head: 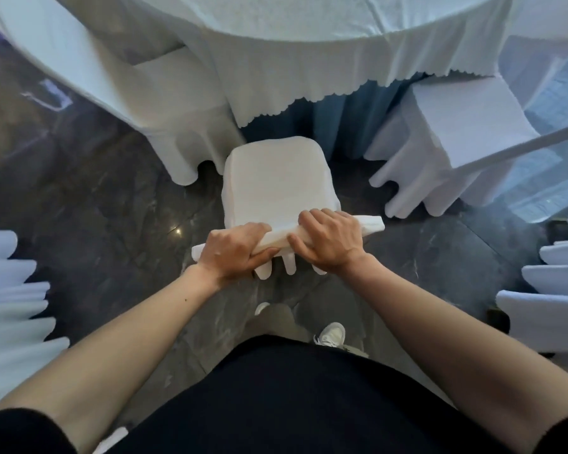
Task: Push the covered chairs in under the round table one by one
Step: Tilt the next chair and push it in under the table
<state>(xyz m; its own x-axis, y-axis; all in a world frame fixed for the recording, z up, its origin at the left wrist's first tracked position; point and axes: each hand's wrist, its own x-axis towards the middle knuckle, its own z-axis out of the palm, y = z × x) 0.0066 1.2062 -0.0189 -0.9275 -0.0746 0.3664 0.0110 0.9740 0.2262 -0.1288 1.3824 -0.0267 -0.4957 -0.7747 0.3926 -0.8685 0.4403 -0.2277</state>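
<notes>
- I can read no text, label, brand, number or sign on any surface in this view.
- The white fabric chair cover (277, 181) at centre is plain, with no printing that I can make out.
- The white scalloped-edge tablecloth (309, 57) on the round table carries no lettering.
- The white sneaker (330, 334) on the dark marble floor (112, 208) shows no logo that I can read.

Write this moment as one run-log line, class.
step: pushing middle chair toward round table | left hand: gripping backrest top | right hand: gripping backrest top | seat: not yet under tablecloth
</notes>
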